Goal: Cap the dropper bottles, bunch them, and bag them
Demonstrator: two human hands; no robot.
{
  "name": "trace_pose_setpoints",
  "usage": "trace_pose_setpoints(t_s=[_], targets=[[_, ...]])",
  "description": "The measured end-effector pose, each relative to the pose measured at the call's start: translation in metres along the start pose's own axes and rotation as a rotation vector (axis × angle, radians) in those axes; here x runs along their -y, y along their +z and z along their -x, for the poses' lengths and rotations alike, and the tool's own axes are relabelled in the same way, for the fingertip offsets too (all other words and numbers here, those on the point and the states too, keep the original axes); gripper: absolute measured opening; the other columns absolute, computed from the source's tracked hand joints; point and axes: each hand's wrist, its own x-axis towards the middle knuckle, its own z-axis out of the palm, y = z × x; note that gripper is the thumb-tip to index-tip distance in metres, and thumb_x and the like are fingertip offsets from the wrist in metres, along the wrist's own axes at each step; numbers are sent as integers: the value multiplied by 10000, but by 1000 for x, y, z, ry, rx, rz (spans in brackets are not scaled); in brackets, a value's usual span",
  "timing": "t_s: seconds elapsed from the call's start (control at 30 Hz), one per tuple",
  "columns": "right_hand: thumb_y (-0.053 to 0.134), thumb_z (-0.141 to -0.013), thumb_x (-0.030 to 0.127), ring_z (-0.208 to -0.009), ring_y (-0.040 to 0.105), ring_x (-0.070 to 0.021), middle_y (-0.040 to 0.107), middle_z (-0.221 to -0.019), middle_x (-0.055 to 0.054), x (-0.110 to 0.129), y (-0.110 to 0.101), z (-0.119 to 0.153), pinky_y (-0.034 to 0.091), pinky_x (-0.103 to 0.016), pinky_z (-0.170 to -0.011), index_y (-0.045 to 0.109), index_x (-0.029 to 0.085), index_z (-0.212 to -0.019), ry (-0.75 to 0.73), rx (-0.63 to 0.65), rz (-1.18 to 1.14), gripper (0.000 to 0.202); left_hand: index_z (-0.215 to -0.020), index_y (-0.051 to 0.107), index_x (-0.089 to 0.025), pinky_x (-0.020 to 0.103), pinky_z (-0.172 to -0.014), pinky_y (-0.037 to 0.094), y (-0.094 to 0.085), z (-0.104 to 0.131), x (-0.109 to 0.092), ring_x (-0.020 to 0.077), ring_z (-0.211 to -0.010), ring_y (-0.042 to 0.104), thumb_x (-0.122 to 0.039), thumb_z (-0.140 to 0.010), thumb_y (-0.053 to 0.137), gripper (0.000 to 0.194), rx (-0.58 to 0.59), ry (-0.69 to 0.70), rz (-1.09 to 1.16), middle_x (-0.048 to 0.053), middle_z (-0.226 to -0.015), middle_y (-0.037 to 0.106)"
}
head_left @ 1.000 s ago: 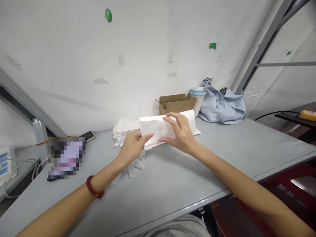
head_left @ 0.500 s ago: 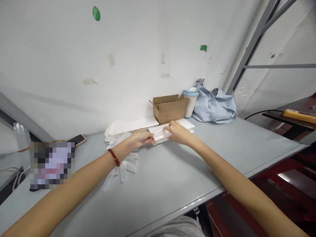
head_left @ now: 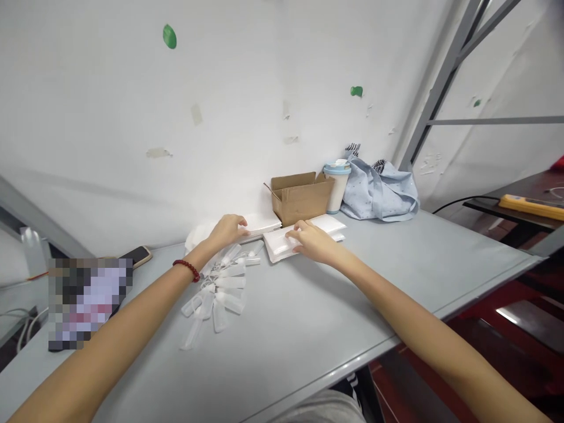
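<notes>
My left hand [head_left: 229,230], with a red bead bracelet at the wrist, is over the right part of the back white stack [head_left: 263,223], its thumb and fingers apart. My right hand [head_left: 311,241] rests on the nearer stack of flat white packets [head_left: 279,242], fingers curled on its top; whether it pinches a packet is too small to tell. Several translucent plastic pieces [head_left: 229,283] lie fanned out on the table below my left hand, partly hidden by my left wrist.
An open cardboard box [head_left: 306,201] stands behind the packets, beside a white cup with a blue lid [head_left: 338,188] and a light blue cloth bag [head_left: 381,191]. A phone [head_left: 140,256] and a pixelated item [head_left: 90,302] lie on the grey table [head_left: 282,341] at left.
My left hand has let go of the nearer packets and moved left and back to the other stack. More of the plastic pieces shows. My right hand stays at the nearer stack.
</notes>
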Motion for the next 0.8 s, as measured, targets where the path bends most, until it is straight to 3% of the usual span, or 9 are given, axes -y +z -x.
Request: trace_pose_setpoints(t_s=[0.13,0.27,0.43,0.57,0.73,0.8], targets=[[678,-781,220,-979,535,-243,554,-1085,-136,2,-2,1,430,-337,-803,584,180,-1158,-3,-20,-19,391,-856,704,-175,304,-787,460,1,-2,4,250,-899,624,-283,-746,586,195,18,33,-86,85,-927,712],[672,-782,355,-975,530,-248,552,-1088,-141,7,-6,3,433,-350,-798,560,153,-1167,-16,-72,-70,449,-855,713,-180,285,-757,468,0,-1,3,235,-882,634,-212,-767,528,208,10,58,-175,83,-922,716],[611,-826,373,-997,512,-260,557,-1069,-133,12,-11,4,430,-366,-810,498,131,-1205,-39,-174,-92,463,-726,691,-159,297,-662,461,-2,8,-6,247,-801,626,-121,-749,486,210,-41,107,-323,111,-830,692],[601,-836,342,-1002,507,-255,548,-1110,-138,16,-12,4,424,-370,-815,465,135,-1219,-44,-267,-77,456,-709,639,-152,303,-616,447,-8,25,-22,250,-788,592,-89,-781,440,221,-122,183,-413,114,-781,652],[550,-866,284,-1161,430,-307,480,-1272,-197,26,-7,5,348,-471,-911,444,128,-1253,-58,-413,83,431,-771,600,-150,369,-713,436,-12,59,-44,269,-852,538,-75,-820,424,198,-230,327,-448,121,-840,640],[514,-878,239,-1212,391,-321,456,-1308,-213,31,-5,7,289,-536,-954,430,112,-1272,-81,-447,152,422,-795,590,-150,356,-691,433,-10,74,-54,252,-829,538,-62,-837,413,202,-294,487,-449,107,-863,649]])
